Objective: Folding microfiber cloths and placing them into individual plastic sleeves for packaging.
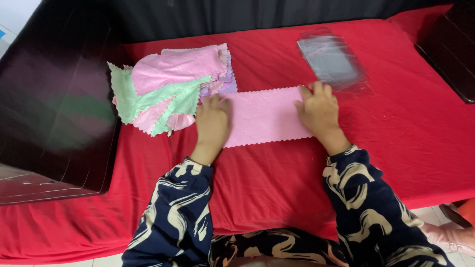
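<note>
A pink cloth point(264, 117) with scalloped edges lies on a red table cover point(396, 128); the cloth pile point(168, 89) mixes pink, mint green and lilac; sleeves point(178, 212) are navy with cream swirls.

Pink cloth point(264, 117) — flat, scalloped edges

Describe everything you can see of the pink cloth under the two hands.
The pink cloth is a long strip, soft like microfibre, with zigzag edges. It lies flat and looks folded on the red cover, its long side running left to right. The left hand presses on its left end and the right hand on its right end, both palms down. Its left end sits close to the cloth pile.
</note>
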